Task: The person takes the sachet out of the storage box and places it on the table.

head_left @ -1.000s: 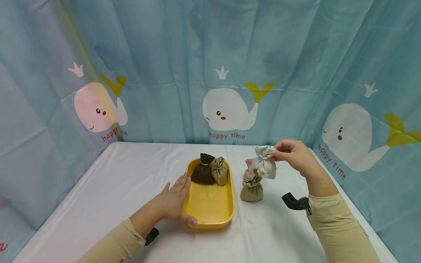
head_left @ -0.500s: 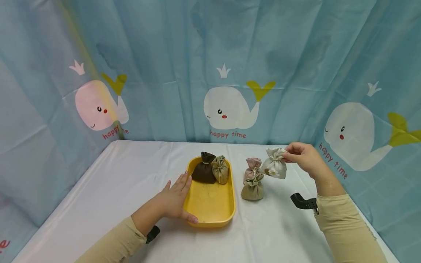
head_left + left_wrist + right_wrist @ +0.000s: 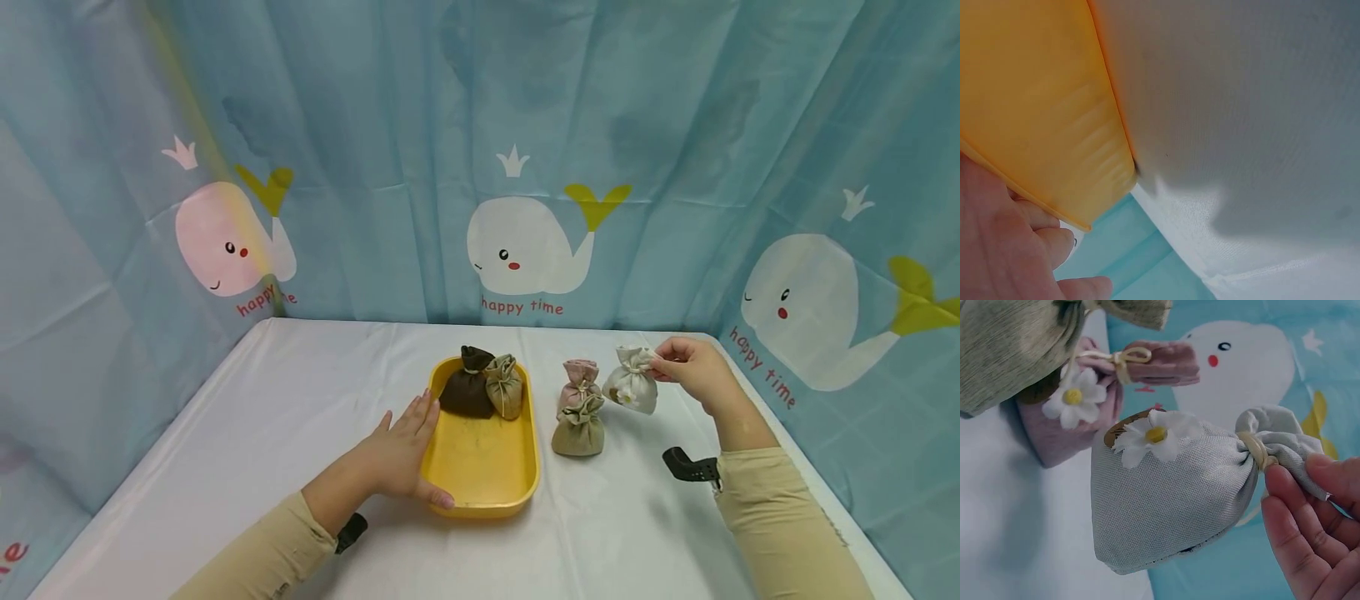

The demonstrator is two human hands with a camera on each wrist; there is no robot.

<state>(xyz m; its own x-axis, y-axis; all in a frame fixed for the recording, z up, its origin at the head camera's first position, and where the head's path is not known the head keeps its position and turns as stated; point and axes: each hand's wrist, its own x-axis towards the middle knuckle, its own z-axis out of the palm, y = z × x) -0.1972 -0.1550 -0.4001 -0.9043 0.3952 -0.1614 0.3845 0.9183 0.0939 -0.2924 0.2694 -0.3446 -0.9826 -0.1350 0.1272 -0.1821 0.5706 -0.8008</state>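
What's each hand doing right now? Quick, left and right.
Left hand: open, spread along the left edge of the tray.
Right hand: closed, pinching the white bag by its gathered top.

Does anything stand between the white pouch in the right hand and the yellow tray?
Yes: the pink pouch stands between the white pouch and the yellow tray, with the olive pouch on the near side of it. Nothing visible separates the right hand from the white pouch, whose gathered top it pinches.
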